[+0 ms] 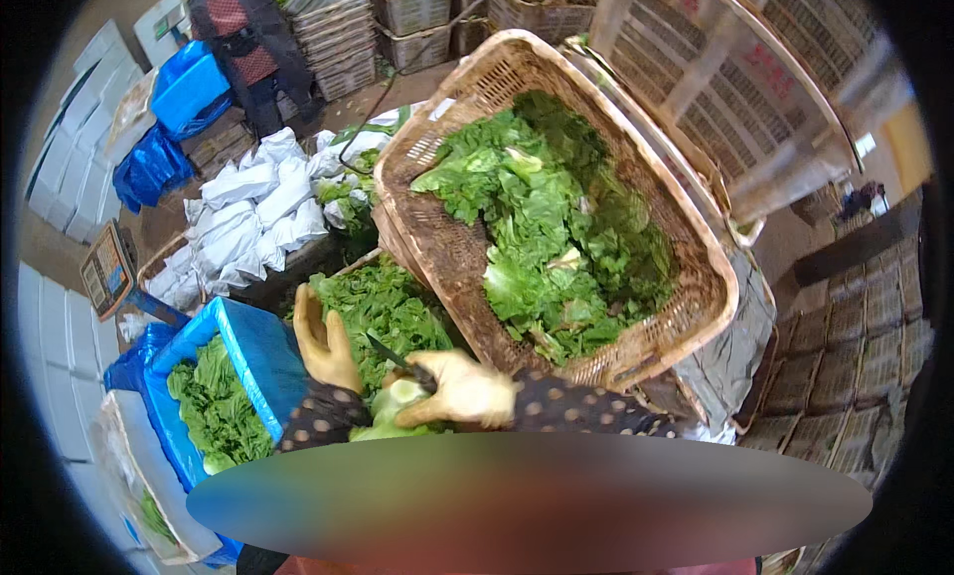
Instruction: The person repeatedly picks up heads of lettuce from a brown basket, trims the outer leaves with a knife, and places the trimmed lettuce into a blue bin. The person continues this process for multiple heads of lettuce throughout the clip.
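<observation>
My left hand (pixel 328 344), in a pale yellow glove, is raised with fingers and thumb apart and nothing in it. It is beside a heap of green leafy lettuce (pixel 387 307). My right hand (pixel 466 389), gloved too, grips a small knife (pixel 384 350) whose dark blade points up and left. Just under the knife is a lettuce head (pixel 402 396) with a pale stem end; my right thumb lies along it. Its lower part is hidden by a blurred patch. In front of me a tilted, dirty plastic crate (pixel 477 307) holds loose lettuce leaves (pixel 536 225).
On my left, a blue-lined box (pixel 279 366) contains lettuce (pixel 220 403). Behind it are a digital scale (pixel 108 269) and piled white wrapped bundles (pixel 246 202). White foam boxes (pixel 67 351) line the left side. A person (pixel 246 53) stands beyond, near stacked crates (pixel 339 46).
</observation>
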`<state>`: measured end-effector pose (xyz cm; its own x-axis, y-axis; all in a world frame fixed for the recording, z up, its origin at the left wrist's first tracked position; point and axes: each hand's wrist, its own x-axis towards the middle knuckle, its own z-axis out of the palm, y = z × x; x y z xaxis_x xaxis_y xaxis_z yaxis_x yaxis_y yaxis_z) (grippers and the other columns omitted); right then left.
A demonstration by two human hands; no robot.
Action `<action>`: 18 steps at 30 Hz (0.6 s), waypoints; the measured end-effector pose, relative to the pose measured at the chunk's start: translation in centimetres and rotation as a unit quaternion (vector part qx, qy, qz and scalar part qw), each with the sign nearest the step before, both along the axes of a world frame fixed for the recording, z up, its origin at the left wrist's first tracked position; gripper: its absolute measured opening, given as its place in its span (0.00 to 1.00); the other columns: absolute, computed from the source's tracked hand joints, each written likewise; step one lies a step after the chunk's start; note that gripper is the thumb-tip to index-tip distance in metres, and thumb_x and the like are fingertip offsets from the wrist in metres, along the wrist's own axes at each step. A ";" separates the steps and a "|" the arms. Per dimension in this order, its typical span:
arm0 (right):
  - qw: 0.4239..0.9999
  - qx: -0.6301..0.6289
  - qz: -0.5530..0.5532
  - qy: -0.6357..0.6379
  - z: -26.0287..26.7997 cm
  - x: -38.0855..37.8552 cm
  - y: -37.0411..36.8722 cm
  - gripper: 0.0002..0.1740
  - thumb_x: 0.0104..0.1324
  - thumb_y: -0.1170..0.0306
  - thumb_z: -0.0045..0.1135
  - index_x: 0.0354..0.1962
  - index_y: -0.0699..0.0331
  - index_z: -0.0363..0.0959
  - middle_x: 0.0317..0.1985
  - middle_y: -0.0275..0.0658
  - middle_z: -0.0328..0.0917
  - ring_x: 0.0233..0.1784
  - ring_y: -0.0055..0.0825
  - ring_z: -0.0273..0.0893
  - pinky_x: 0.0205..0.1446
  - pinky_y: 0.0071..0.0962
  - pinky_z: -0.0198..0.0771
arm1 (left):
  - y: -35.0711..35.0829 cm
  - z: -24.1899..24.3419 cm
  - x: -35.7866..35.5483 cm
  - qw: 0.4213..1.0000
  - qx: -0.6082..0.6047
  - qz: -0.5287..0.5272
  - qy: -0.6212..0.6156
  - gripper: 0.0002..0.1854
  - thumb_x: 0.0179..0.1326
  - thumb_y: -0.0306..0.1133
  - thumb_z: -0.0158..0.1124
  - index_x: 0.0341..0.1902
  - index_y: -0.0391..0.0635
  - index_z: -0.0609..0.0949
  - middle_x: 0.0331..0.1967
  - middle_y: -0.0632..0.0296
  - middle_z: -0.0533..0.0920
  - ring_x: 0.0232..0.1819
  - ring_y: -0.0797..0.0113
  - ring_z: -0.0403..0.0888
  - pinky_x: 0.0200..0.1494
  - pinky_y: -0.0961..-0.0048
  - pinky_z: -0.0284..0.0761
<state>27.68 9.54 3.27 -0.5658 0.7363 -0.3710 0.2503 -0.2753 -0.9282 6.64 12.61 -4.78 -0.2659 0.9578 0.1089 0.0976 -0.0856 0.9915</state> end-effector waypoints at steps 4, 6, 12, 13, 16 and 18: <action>0.996 -0.082 0.001 0.030 -2.8 -4.1 0.8 0.40 0.55 0.66 0.81 0.63 0.68 0.71 0.51 0.41 0.82 0.56 0.27 0.77 0.63 0.28 0.73 | 3.1 -3.9 -2.3 0.845 -0.327 -0.423 -0.002 0.28 0.65 0.33 0.70 0.69 0.44 0.77 0.62 0.55 0.82 0.62 0.66 0.79 0.65 0.64 0.76; 0.987 -0.082 0.080 0.114 -3.9 -3.5 3.1 0.37 0.60 0.64 0.77 0.64 0.68 0.72 0.57 0.42 0.79 0.62 0.29 0.74 0.70 0.29 0.67 | 2.3 -6.4 -1.7 0.781 -0.384 -0.481 -0.106 0.32 0.65 0.39 0.71 0.71 0.42 0.74 0.63 0.53 0.80 0.65 0.61 0.77 0.66 0.60 0.75; 0.718 0.529 0.008 -0.453 -13.6 7.2 24.4 0.43 0.64 0.79 0.55 0.75 0.50 0.53 0.74 0.55 0.58 0.46 0.30 0.75 0.44 0.28 0.76 | -2.3 -11.4 0.1 0.563 -0.580 -0.487 -0.331 0.43 0.61 0.45 0.74 0.76 0.41 0.67 0.68 0.47 0.76 0.69 0.52 0.74 0.67 0.53 0.73; 0.587 0.590 0.017 -0.554 -16.5 9.3 29.0 0.51 0.62 0.85 0.49 0.79 0.47 0.43 0.78 0.61 0.51 0.38 0.27 0.75 0.33 0.23 0.78 | -2.3 -11.8 -0.1 0.561 -0.577 -0.481 -0.347 0.43 0.61 0.44 0.74 0.76 0.41 0.66 0.68 0.47 0.75 0.69 0.51 0.73 0.67 0.52 0.73; 0.538 0.503 0.147 -0.660 -25.0 12.9 37.9 0.53 0.63 0.85 0.49 0.80 0.41 0.41 0.81 0.64 0.39 0.41 0.32 0.75 0.38 0.29 0.79 | -2.0 -12.2 -1.1 0.589 -0.542 -0.475 -0.367 0.45 0.61 0.41 0.75 0.77 0.42 0.62 0.70 0.47 0.73 0.70 0.49 0.73 0.67 0.50 0.73; 0.542 0.484 0.181 -0.663 -28.0 13.7 41.4 0.53 0.65 0.83 0.50 0.80 0.35 0.40 0.81 0.64 0.39 0.43 0.35 0.76 0.41 0.34 0.80 | -1.8 -12.3 -1.8 0.605 -0.526 -0.459 -0.383 0.47 0.61 0.39 0.75 0.78 0.43 0.60 0.71 0.46 0.71 0.70 0.48 0.72 0.67 0.49 0.73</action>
